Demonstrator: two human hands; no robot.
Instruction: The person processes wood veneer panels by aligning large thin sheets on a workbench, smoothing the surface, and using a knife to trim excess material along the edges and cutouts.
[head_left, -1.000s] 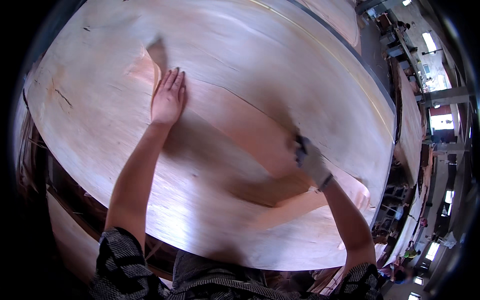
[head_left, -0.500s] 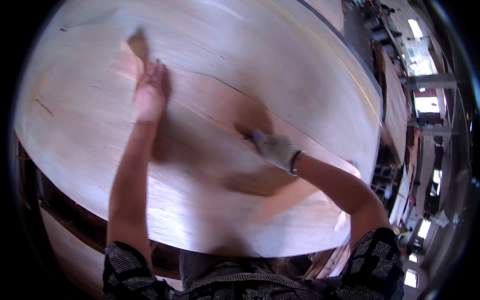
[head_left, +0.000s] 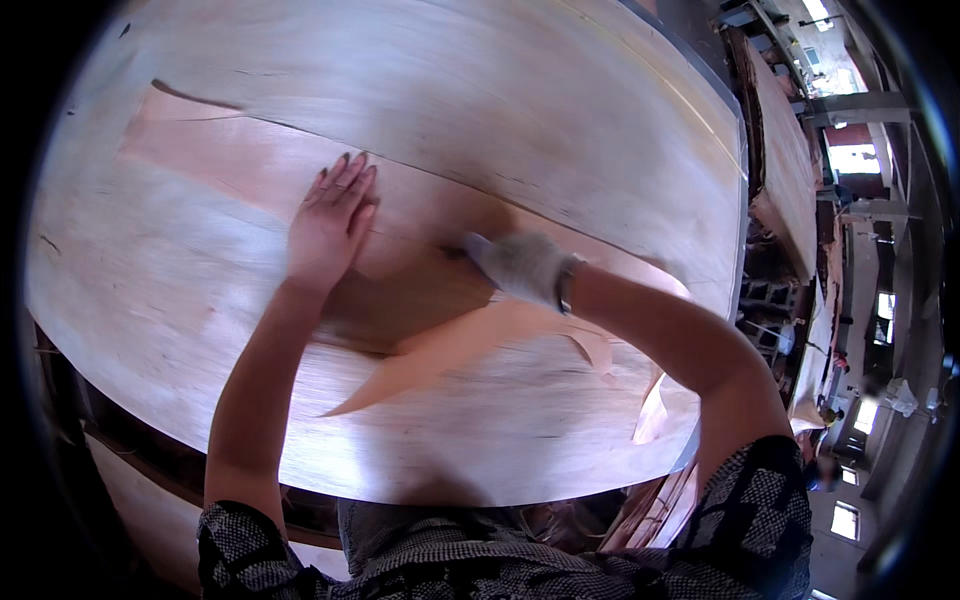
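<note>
A long pinkish wood veneer strip lies across the large pale veneer sheet, slanting from the far left to the right. My bare left hand presses flat on the strip, fingers spread and pointing away from me. My right hand, in a pale knitted glove, is closed around a small dark tool, its tip down at the strip; motion blurs it and its exact kind does not show. A loose orange-tan veneer offcut with a pointed end lies below my right hand, its right part curling.
A small curled veneer scrap stands near the sheet's right side. Beyond the right edge are another stack of veneer sheets and a workshop hall with windows. Dark stacked material shows under the near-left edge.
My left hand has come nearer and right, now flat on the strip. The far-left end, folded up before, lies flatter. My right hand has moved slightly left and away; more of the offcut shows.
</note>
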